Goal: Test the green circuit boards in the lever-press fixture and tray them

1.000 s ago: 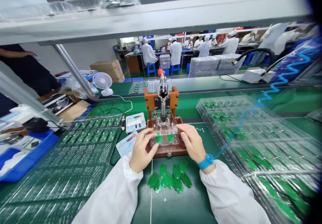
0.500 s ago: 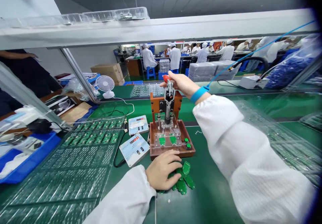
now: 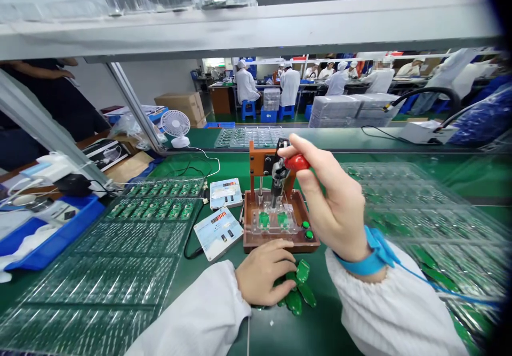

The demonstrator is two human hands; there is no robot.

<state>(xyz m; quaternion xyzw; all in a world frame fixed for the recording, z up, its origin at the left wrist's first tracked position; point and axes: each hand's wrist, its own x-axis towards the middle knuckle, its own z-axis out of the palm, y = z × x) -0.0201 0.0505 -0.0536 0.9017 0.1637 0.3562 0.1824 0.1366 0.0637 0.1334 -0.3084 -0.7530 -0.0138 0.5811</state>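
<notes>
My right hand [image 3: 334, 199] grips the red knob [image 3: 296, 162] of a toggle clamp lever, thumb beneath it and index finger across the top. The clamp [image 3: 278, 177] is mounted on an orange-brown upright of a test fixture with a wooden base [image 3: 250, 244]. Under the fixture's clear plate [image 3: 274, 228] lie two small green circuit boards [image 3: 264, 219]. In front of the base, my left hand [image 3: 266, 273] rests palm down, its fingers apart and slightly bent over a small pile of green boards [image 3: 306, 294]. The hand partly covers the pile.
Two meter boxes [image 3: 219, 233] with red digits stand left of the fixture. Clear trays [image 3: 160, 239] with boards lie on the left, more trays [image 3: 392, 196] on the right. A white fan [image 3: 176, 124] stands behind; a shelf beam [image 3: 256, 28] crosses above. A blue wrist strap cord trails right.
My right hand has swung the lever's red knob from upright down toward me and to the right. My left hand stays over the boards. The view has shifted slightly.
</notes>
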